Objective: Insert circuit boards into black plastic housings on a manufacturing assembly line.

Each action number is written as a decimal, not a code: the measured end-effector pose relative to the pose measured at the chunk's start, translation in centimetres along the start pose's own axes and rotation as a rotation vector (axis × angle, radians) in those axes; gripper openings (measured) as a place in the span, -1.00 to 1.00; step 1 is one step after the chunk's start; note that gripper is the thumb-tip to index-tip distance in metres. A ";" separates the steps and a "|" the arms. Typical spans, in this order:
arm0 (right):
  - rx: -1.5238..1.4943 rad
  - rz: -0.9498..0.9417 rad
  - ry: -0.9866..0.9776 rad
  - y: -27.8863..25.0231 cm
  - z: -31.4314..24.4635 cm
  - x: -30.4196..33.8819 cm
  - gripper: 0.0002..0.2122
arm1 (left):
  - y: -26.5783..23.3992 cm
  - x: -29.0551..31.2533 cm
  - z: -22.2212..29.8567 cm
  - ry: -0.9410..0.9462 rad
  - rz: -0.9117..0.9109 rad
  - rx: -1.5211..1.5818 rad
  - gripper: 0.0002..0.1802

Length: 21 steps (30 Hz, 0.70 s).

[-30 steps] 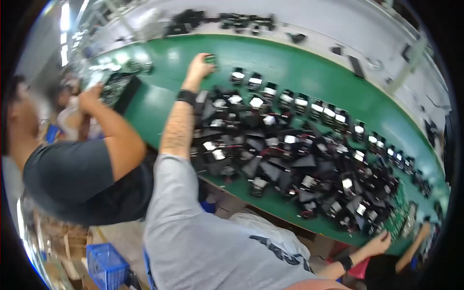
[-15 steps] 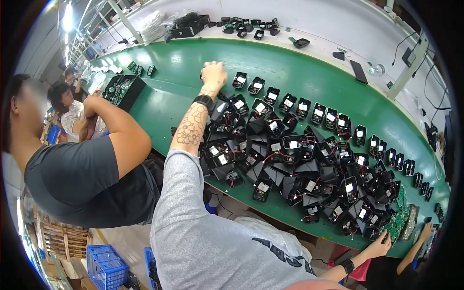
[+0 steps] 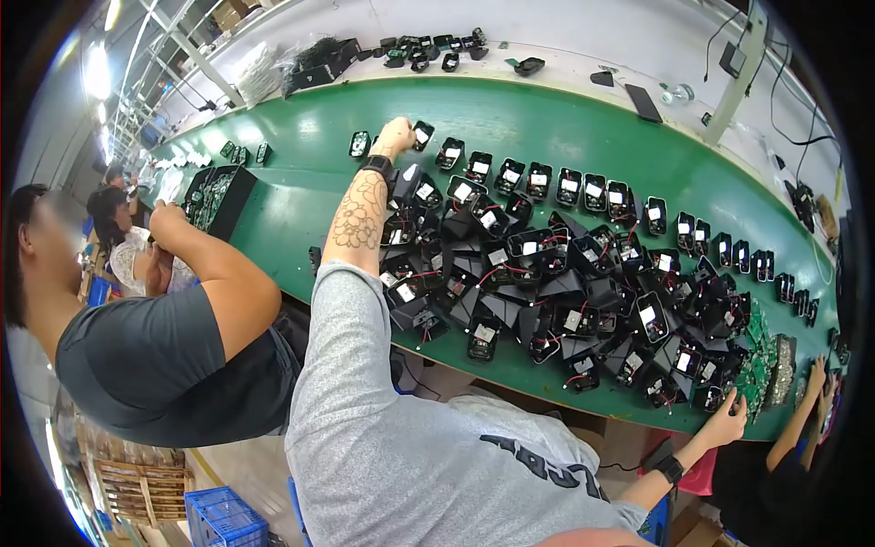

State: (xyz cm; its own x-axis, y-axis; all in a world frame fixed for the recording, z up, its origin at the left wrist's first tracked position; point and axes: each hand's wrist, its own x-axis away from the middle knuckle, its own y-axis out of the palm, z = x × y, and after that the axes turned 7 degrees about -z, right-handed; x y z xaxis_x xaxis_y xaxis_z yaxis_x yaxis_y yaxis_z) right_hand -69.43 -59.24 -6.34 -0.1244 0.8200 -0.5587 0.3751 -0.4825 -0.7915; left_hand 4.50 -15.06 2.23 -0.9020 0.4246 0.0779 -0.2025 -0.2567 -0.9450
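Observation:
My left hand (image 3: 395, 137) reaches to the far side of the green bench, its fingers curled down beside a black open housing (image 3: 422, 136). Whether the fingers grip its edge is hidden. Just left of the hand stands another open housing (image 3: 360, 143), showing a green board inside. My right hand (image 3: 723, 425) is at the bench's near edge on the right, thumb and fingers apart, next to the heap of green circuit boards (image 3: 755, 365). Nothing shows in its grasp. Between my arms lies a big pile of black housings (image 3: 538, 301) with red wires and white labels.
A curved row of open housings (image 3: 569, 187) runs along the far side of the bench (image 3: 310, 128). At left a co-worker (image 3: 173, 337) sits by a black box of boards (image 3: 239, 201). Another person's hands (image 3: 816, 378) work at far right. A blue crate (image 3: 226, 520) stands below.
My left hand has moved slightly right along the row, uncovering the housing at its left. My right hand's fingers have spread. The whole view has shifted.

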 end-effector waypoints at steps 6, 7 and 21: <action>-0.206 0.066 0.024 0.1 1.8 -0.7 -0.68 | -6.9 7.3 7.4 0.194 -0.228 1.146 -0.83; -0.249 0.050 0.043 -0.2 2.0 -1.0 -0.72 | -7.7 9.3 9.7 0.198 -0.287 1.212 -0.79; -1.559 -0.270 0.285 -11.8 -11.0 0.0 -0.75 | 6.0 39.3 25.9 0.169 -1.295 2.107 -0.31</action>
State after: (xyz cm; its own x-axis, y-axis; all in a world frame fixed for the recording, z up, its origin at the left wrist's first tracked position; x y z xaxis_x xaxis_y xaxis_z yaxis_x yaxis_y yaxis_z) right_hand -63.81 -50.14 5.74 -0.2389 0.9387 -0.2484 0.9181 0.3016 0.2571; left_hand -42.01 -22.39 7.85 -0.0915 0.9956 -0.0208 -0.4003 -0.0176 0.9162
